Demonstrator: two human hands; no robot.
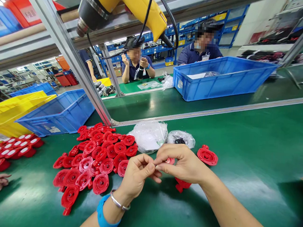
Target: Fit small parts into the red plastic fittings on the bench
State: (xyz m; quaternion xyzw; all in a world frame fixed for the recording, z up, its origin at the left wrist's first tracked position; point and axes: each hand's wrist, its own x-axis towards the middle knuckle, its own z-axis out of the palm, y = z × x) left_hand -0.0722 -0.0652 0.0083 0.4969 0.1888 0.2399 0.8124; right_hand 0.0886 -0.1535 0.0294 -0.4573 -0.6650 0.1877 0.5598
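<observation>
Two hands [137, 173] [183, 163], tiny piece [155, 165] (pinched), red parts [101, 183] nearby

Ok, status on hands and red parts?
Left hand, right hand: fingertips together, pinched item too small to identify. Red parts heaped left. Right hand overlaps one red part.

A factory assembly floor: long green surface [255, 141] with metal frames [65, 48], a heap of red parts [100, 183], plastic bins [221, 80], a hanging heat gun [128, 4], uniformed workers [202, 48].
</observation>
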